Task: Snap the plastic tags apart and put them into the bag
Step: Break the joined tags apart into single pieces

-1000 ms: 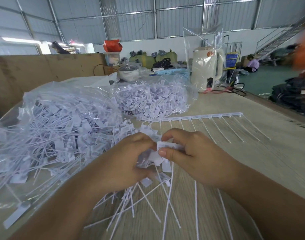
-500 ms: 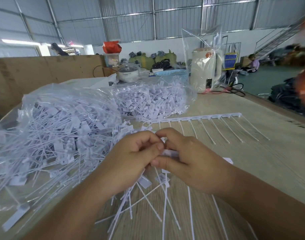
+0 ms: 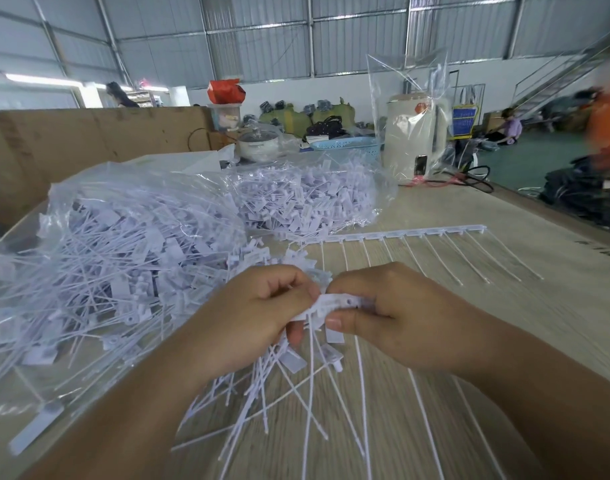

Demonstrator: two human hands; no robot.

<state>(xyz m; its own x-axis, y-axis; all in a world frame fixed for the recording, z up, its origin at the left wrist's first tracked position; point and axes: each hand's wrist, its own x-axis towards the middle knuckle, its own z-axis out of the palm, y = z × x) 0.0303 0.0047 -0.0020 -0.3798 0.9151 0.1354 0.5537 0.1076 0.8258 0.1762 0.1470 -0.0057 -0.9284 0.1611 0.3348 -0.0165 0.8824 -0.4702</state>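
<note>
Left: a clear plastic bag point(image 3: 99, 216) lay slumped on the wooden worktop point(image 3: 504, 306), filled with separated white tags whose thin tails pointed in all directions. Beyond it, toward the centre, a second bag of tags point(image 3: 307, 199) rested, equally jumbled.

Centre: the left hand point(image 3: 258, 320) was curled closed, its fingers point(image 3: 296, 289) pinching the left end of a tag strip point(image 3: 338, 303); a bundle of loose tags point(image 3: 282, 386) fanned downward and toward the viewer from under this hand. The strip's long axis ran left to right between the two hands, with its tails hanging toward the viewer. The right hand point(image 3: 400, 317) was closed on the strip's right end, thumb below and forefinger above.

Right: an unbroken strip of tags point(image 3: 410, 233) lay flat on the worktop beyond the hands, its spine running left to right and tilted slightly up at the right, its tails pointing toward the viewer and fanning rightward. Dark writing at the worktop's far right edge was cut off and unreadable. A blue sign point(image 3: 464, 121) in the background carried text too small to read.
</note>
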